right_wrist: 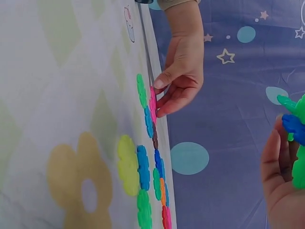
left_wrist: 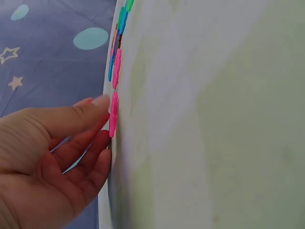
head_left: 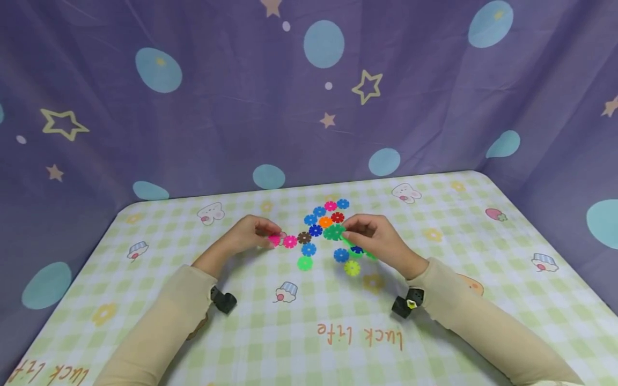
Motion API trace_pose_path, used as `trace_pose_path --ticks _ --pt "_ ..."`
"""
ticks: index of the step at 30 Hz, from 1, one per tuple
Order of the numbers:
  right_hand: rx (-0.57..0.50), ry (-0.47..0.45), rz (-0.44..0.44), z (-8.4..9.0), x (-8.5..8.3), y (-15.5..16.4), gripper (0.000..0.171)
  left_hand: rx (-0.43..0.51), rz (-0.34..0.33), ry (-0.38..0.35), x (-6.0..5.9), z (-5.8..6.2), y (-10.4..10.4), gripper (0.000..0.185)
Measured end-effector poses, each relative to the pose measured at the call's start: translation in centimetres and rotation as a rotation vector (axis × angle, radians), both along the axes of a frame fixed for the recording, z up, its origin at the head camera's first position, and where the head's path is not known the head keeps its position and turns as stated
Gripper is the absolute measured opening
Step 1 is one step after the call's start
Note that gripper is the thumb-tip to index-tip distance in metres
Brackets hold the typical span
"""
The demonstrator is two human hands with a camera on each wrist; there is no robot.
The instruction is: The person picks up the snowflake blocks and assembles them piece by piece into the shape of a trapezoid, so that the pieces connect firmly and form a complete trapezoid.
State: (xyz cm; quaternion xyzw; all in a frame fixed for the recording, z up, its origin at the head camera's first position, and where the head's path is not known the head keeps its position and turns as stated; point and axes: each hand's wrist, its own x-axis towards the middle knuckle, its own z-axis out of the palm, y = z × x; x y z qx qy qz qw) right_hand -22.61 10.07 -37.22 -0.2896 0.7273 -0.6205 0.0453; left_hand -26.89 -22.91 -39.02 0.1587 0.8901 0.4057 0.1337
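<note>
Toothed plastic snowflake discs in many colours form a linked figure on the table, seen in the head view. My left hand (head_left: 248,234) is at its left end, thumb and fingers at the edges of the outermost pink snowflake disc (left_wrist: 114,114). Another pink disc (head_left: 290,242) and a brown disc (head_left: 304,237) continue the row. My right hand (head_left: 379,236) holds a small cluster of joined green snowflake discs (right_wrist: 299,168) with a dark blue disc (right_wrist: 294,128), raised off the table. My fingers partly hide the cluster in the head view.
Below the right hand lie a blue disc (head_left: 341,255) and a yellow-green disc (head_left: 352,268). A light green disc (head_left: 305,263) ends a short branch. The checked tablecloth (head_left: 260,332) reaches back to a purple curtain (head_left: 217,118).
</note>
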Motion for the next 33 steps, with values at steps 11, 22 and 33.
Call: trace_pose_path --ticks 11,22,33 --pt "-0.039 0.001 0.028 0.01 -0.13 -0.05 0.011 -0.064 -0.001 0.029 -0.13 -0.23 -0.37 0.031" --pt "-0.057 -0.072 0.013 0.26 -0.13 -0.39 0.017 -0.111 0.023 0.062 0.08 0.06 -0.25 0.028" --pt "-0.047 -0.044 0.000 0.11 -0.19 -0.34 0.016 -0.197 0.051 0.119 0.30 0.34 0.04 0.022"
